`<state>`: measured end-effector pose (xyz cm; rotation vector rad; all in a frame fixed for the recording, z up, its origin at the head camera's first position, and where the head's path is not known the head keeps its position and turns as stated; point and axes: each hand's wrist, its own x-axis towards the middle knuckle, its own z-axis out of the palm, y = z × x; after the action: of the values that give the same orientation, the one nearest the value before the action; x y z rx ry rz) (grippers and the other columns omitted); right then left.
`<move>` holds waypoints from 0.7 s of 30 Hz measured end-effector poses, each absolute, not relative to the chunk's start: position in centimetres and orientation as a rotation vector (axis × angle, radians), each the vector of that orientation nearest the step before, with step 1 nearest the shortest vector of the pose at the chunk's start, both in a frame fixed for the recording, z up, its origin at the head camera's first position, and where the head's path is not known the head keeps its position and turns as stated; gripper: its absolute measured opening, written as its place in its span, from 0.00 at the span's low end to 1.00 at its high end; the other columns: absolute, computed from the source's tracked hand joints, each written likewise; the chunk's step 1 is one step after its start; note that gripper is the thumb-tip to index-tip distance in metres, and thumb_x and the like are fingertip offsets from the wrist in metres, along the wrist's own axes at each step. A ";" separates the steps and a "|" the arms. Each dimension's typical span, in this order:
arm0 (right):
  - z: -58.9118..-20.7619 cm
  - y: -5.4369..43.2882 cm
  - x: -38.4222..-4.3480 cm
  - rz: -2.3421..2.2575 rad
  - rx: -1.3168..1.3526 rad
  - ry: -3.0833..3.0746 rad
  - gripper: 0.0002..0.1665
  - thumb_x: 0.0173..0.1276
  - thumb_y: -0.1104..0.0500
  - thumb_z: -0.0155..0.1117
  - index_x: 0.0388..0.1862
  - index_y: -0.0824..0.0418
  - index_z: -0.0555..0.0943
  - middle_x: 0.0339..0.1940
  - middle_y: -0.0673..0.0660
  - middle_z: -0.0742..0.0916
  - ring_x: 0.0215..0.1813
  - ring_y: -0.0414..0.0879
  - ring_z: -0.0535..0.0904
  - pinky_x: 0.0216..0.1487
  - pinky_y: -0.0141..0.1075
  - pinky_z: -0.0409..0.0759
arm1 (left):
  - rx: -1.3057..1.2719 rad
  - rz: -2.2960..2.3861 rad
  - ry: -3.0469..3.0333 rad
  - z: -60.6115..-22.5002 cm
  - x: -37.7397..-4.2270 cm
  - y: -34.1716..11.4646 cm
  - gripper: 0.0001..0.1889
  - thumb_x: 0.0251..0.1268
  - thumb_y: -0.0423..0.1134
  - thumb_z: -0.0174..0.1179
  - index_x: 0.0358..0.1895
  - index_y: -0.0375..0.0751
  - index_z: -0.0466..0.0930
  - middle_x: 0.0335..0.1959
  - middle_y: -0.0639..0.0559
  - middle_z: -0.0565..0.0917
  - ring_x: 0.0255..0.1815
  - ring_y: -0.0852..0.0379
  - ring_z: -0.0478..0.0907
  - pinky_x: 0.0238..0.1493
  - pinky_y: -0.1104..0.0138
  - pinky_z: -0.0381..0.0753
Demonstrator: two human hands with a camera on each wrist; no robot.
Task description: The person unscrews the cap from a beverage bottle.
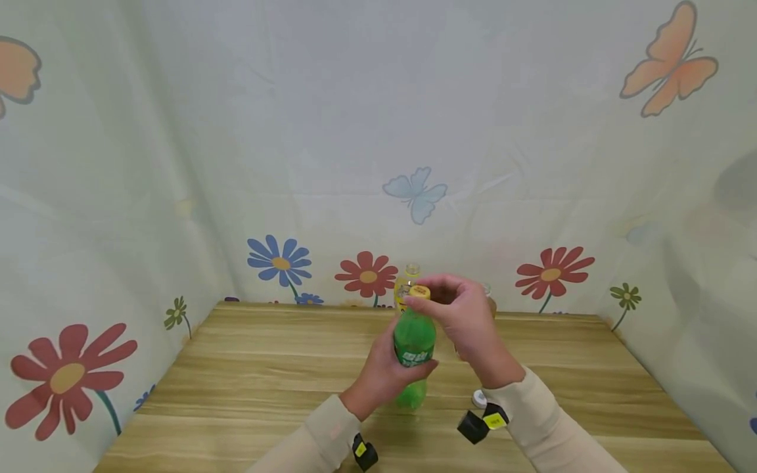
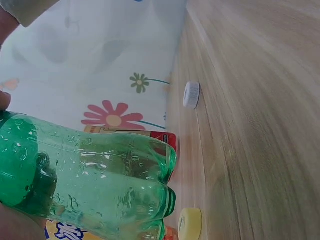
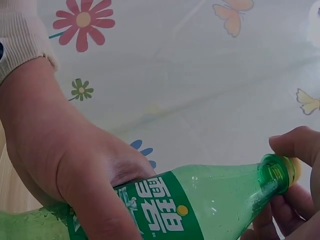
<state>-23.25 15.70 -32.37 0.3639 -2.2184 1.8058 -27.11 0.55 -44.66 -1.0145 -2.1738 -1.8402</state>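
My left hand [image 1: 387,371] grips a green plastic soda bottle [image 1: 416,335] round its label, above the table. The bottle is tilted slightly, and its clear base [image 2: 125,185] shows in the left wrist view. On its mouth sits a yellow cap [image 1: 420,291]. The thumb and fingers of my right hand [image 1: 467,322] pinch this cap. In the right wrist view the cap [image 3: 296,170] is partly covered by the fingers, so I cannot tell how far it is screwed on.
Behind the green bottle stands an uncapped bottle with a yellow label [image 1: 405,284]. Another bottle [image 1: 492,303] is mostly hidden by my right hand. On the wooden table [image 1: 284,368] lie a white cap [image 1: 480,398] and a second yellow cap [image 2: 190,223]. A flowered cloth [image 1: 331,131] encloses the table.
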 end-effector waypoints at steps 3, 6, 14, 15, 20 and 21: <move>-32.4 15.8 -23.3 1.878 0.399 -2.205 0.22 0.63 0.54 0.78 0.53 0.62 0.86 0.49 0.56 0.87 0.51 0.49 0.83 0.50 0.32 0.86 | -1.011 -1.843 -2.177 -44.6 -27.0 0.5 0.39 0.61 0.39 0.74 0.70 0.69 0.61 0.59 0.62 0.81 0.59 0.58 0.80 0.65 0.62 0.79; -32.7 15.9 -23.5 1.930 0.440 -2.192 0.21 0.65 0.57 0.76 0.55 0.64 0.85 0.50 0.54 0.87 0.52 0.47 0.83 0.52 0.32 0.86 | -1.009 -1.849 -2.180 -44.6 -27.0 0.5 0.39 0.61 0.40 0.74 0.70 0.68 0.62 0.59 0.62 0.81 0.59 0.59 0.80 0.65 0.62 0.79; -33.5 16.2 -24.5 2.091 0.579 -2.116 0.15 0.69 0.63 0.69 0.54 0.62 0.86 0.52 0.52 0.86 0.55 0.45 0.81 0.57 0.30 0.83 | -1.014 -1.837 -2.170 -45.0 -27.1 0.6 0.37 0.60 0.42 0.75 0.69 0.63 0.63 0.59 0.59 0.81 0.58 0.59 0.81 0.64 0.62 0.80; -33.6 16.2 -24.5 2.120 0.594 -2.099 0.14 0.69 0.64 0.69 0.53 0.60 0.87 0.52 0.52 0.86 0.55 0.45 0.81 0.57 0.30 0.83 | -1.015 -1.835 -2.168 -45.0 -27.1 0.6 0.37 0.60 0.42 0.75 0.69 0.63 0.63 0.58 0.59 0.81 0.58 0.58 0.81 0.64 0.62 0.80; -33.7 16.1 -24.4 2.191 0.640 -2.056 0.13 0.70 0.66 0.65 0.51 0.58 0.87 0.55 0.53 0.84 0.58 0.44 0.80 0.60 0.29 0.82 | -1.025 -1.831 -2.161 -45.1 -27.1 0.5 0.37 0.60 0.42 0.75 0.70 0.62 0.63 0.59 0.58 0.81 0.58 0.58 0.81 0.64 0.63 0.80; -33.7 16.1 -24.4 2.194 0.646 -2.056 0.13 0.71 0.67 0.64 0.51 0.57 0.87 0.55 0.53 0.84 0.59 0.44 0.79 0.60 0.29 0.81 | -1.026 -1.828 -2.160 -45.2 -27.1 0.5 0.37 0.60 0.42 0.75 0.70 0.61 0.63 0.59 0.58 0.81 0.58 0.58 0.81 0.64 0.63 0.80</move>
<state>-24.39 16.08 -33.70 0.6458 -2.0562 2.1943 -27.14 0.48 -45.15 -1.0256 -2.1597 -1.8279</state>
